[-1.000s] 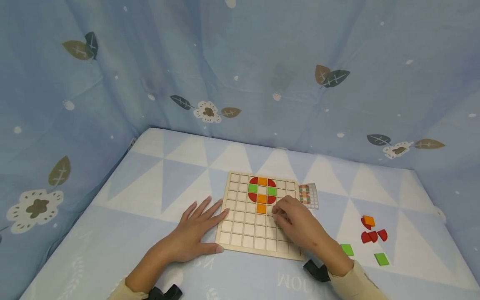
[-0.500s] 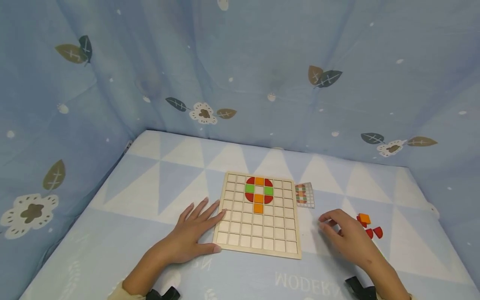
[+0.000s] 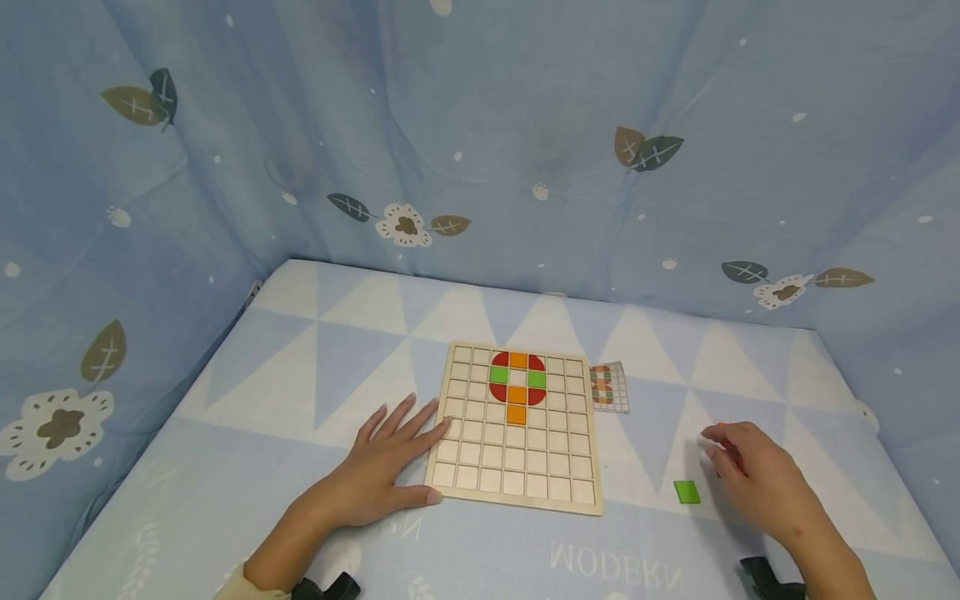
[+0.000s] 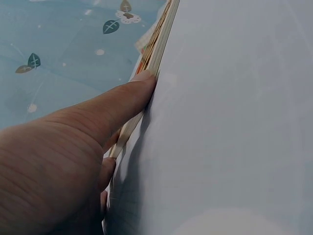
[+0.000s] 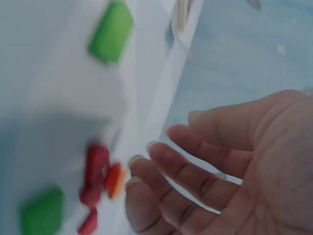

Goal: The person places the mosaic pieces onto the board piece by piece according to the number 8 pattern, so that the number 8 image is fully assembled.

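My left hand [image 3: 382, 475] lies with straight, spread fingers at the left edge of a wooden grid board [image 3: 480, 457]. In the left wrist view its thumb [image 4: 122, 100] touches the board's edge. Red quarter-round pieces, orange squares [image 3: 517, 414] and two green squares [image 3: 537, 379] sit in the board's upper cells. Out to the right, my right hand [image 3: 772, 483] hovers over loose pieces with loosely bent fingers, holding nothing. The right wrist view shows red pieces [image 5: 95, 169], an orange tile [image 5: 116, 181] and green tiles [image 5: 43, 211] below it, mostly hidden from the head view.
A pattern card [image 3: 611, 387] lies against the board's right edge. One green square [image 3: 687, 492] lies on the cloth between board and right hand. Blue printed curtains [image 3: 480, 167] hang behind and beside the table.
My right hand has left the board and moved right, over the loose pieces. The left hand stays at the board's left edge.
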Demonstrator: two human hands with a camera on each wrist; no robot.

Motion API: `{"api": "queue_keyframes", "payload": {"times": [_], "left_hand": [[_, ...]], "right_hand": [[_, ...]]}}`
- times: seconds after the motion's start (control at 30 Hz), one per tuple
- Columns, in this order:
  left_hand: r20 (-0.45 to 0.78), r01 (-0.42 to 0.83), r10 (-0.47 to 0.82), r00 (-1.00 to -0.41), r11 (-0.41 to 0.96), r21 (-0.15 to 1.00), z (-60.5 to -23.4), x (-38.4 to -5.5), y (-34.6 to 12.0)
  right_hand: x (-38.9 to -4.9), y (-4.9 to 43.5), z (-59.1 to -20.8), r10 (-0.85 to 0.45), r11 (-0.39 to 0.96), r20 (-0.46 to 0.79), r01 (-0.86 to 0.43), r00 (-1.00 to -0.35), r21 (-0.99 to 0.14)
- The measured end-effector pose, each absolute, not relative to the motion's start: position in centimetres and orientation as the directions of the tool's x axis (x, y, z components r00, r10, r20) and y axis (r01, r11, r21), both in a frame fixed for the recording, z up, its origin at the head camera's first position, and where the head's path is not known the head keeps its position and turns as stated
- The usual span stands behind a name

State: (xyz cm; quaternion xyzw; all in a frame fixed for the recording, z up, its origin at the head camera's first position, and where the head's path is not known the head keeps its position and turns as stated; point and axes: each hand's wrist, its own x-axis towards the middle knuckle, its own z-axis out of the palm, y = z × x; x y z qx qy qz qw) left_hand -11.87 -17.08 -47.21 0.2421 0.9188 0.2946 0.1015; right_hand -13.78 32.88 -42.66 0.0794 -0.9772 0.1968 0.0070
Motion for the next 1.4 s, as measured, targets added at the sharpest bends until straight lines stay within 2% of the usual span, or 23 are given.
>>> {"api": "queue_keyframes", "payload": {"times": [0.13, 0.4, 0.77, 0.97, 1.17, 1.4], "left_hand": [[-0.045, 0.381, 0.503, -0.863, 0.706, 0.597, -47.2, -11.9, -17.1], [-0.054, 0.375, 0.506, -0.861, 0.703, 0.604, -47.1, -11.9, -17.0], [-0.054, 0.363, 0.49, -0.87, 0.712, 0.601, -47.0, -11.8, -17.1], [-0.066, 0.362, 0.497, -0.865, 0.71, 0.604, -47.0, -11.9, -17.0], [-0.075, 0.354, 0.493, -0.867, 0.714, 0.604, -47.0, -11.8, -17.0], [-0.076, 0.353, 0.494, -0.866, 0.713, 0.606, -46.9, -11.8, -17.0]], "right_hand": [[-15.1, 34.6, -41.9, -0.099, 0.93, -0.08, -0.064, -0.992, -0.361], [-16.4, 36.6, -42.5, -0.049, 0.949, -0.271, 0.041, -0.961, -0.314], [-15.9, 36.2, -43.4, -0.04, 0.955, -0.277, 0.044, -0.96, -0.293], [-15.6, 36.3, -43.4, 0.042, 0.946, -0.281, 0.13, -0.959, -0.299], [-15.6, 36.4, -43.6, 0.143, 0.912, -0.359, 0.264, -0.922, -0.315], [-15.6, 36.4, -43.8, 0.133, 0.902, -0.396, 0.277, -0.909, -0.332]]}}
